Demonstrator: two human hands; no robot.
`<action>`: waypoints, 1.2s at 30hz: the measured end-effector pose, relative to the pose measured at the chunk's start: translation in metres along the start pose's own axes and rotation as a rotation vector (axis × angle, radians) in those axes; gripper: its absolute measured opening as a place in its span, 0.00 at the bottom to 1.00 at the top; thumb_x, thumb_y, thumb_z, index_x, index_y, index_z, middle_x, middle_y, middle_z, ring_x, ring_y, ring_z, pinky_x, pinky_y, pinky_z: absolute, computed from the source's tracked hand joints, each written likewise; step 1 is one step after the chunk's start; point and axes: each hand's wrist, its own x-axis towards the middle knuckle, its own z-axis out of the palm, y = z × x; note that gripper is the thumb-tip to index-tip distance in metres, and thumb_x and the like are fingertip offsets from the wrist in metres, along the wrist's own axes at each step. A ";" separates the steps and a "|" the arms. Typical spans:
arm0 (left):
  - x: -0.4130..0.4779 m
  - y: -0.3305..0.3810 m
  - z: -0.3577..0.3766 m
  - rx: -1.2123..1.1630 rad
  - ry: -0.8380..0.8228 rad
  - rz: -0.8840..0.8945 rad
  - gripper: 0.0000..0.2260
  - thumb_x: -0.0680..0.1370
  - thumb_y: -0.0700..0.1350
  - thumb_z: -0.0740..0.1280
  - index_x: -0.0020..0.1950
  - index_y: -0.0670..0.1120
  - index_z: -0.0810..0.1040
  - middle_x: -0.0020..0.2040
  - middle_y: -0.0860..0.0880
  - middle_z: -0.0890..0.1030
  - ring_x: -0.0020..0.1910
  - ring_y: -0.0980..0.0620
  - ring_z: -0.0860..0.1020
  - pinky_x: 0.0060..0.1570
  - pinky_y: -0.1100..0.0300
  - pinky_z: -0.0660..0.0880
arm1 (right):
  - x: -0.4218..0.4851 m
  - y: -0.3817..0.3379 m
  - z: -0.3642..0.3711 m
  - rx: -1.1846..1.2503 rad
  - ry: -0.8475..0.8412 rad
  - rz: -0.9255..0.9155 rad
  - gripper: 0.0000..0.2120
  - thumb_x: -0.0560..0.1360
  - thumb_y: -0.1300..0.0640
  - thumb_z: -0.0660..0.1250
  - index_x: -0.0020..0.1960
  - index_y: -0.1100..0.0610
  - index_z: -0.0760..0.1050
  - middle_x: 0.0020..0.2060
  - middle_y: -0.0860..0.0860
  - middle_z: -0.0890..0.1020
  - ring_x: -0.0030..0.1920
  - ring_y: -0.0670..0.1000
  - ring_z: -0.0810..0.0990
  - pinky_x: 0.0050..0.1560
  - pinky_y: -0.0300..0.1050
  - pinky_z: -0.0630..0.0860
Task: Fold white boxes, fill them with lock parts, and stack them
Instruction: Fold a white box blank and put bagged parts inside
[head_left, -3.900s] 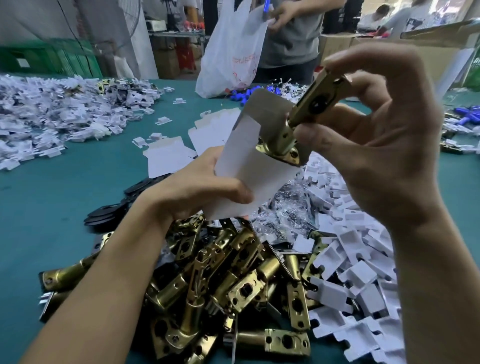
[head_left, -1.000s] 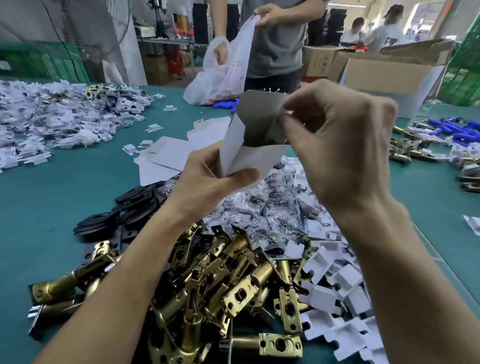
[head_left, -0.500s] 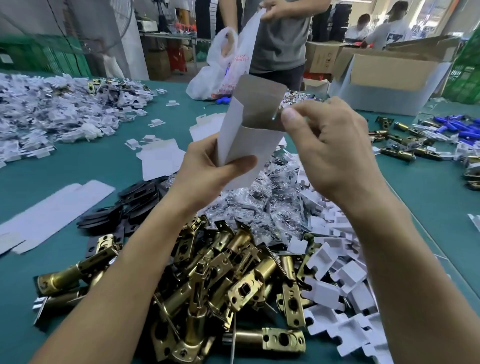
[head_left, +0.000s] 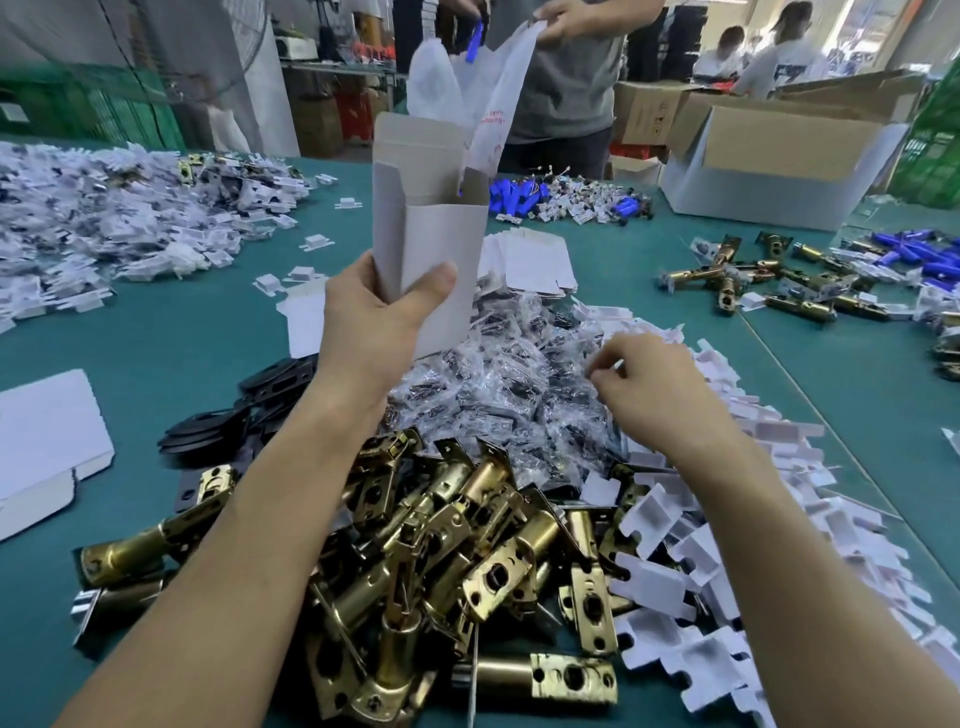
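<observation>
Left grip (head_left: 374, 317) holds plain white box (head_left: 431, 218), right grip (head_left: 654, 384) over bagged parts (head_left: 498, 374)

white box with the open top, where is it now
In the head view the white box is held upright in the left hand, left of centre, above the pile of clear packets.

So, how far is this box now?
Done: the white box is folded up, gripped upright by the left hand. In hand: the right hand reaches onto the bagged parts pile. Left: its top flap stands open, so closing and stacking remain; contents not visible.
</observation>
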 end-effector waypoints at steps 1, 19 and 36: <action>0.000 0.000 0.000 -0.003 0.002 0.007 0.08 0.74 0.45 0.76 0.51 0.50 0.81 0.43 0.59 0.86 0.46 0.57 0.85 0.43 0.59 0.82 | 0.001 0.001 0.000 -0.003 -0.006 0.012 0.10 0.78 0.60 0.60 0.45 0.50 0.78 0.44 0.55 0.82 0.43 0.57 0.80 0.48 0.52 0.80; 0.002 0.014 -0.004 -0.094 0.132 0.081 0.08 0.77 0.44 0.74 0.52 0.53 0.78 0.43 0.61 0.85 0.46 0.61 0.83 0.44 0.65 0.79 | -0.007 -0.016 0.004 0.026 -0.275 -0.224 0.07 0.80 0.55 0.65 0.56 0.48 0.78 0.50 0.51 0.81 0.47 0.51 0.81 0.50 0.52 0.80; 0.024 0.034 -0.068 -0.022 0.421 0.038 0.12 0.75 0.46 0.76 0.56 0.53 0.78 0.49 0.59 0.84 0.47 0.59 0.84 0.52 0.48 0.83 | 0.061 -0.134 0.063 -0.044 -0.380 -0.673 0.09 0.78 0.59 0.66 0.56 0.53 0.82 0.52 0.49 0.85 0.47 0.45 0.79 0.52 0.39 0.74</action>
